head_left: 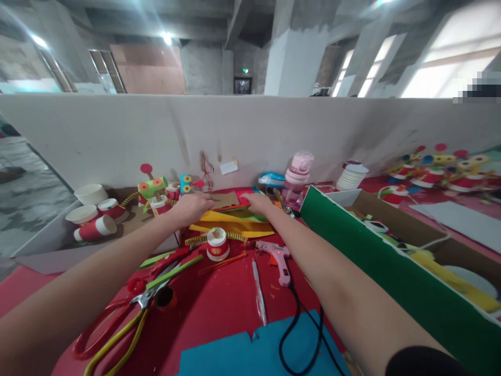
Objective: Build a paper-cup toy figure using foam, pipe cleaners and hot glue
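Note:
Both of my arms reach forward over the red table. My left hand (194, 206) is at the left end of a brown cardboard piece (226, 200), and my right hand (255, 202) is at its right end, over red and orange sheets. What the fingertips grip is too small to make out. Just in front lie yellow sheets (230, 225). Nearer to me stands a red and white paper cup (217, 244) with springy paper arms. To its right lies a pink glue gun (277, 257), with a pen (258, 290) beside it.
Scissors (143, 298) and a green strip (176, 271) lie left; blue paper (219, 355) is nearest me. A box with cups (92, 195) and a paper figure (152, 188) stands left. A green-sided box (376, 271) occupies the right; a pink bottle (298, 175) stands behind.

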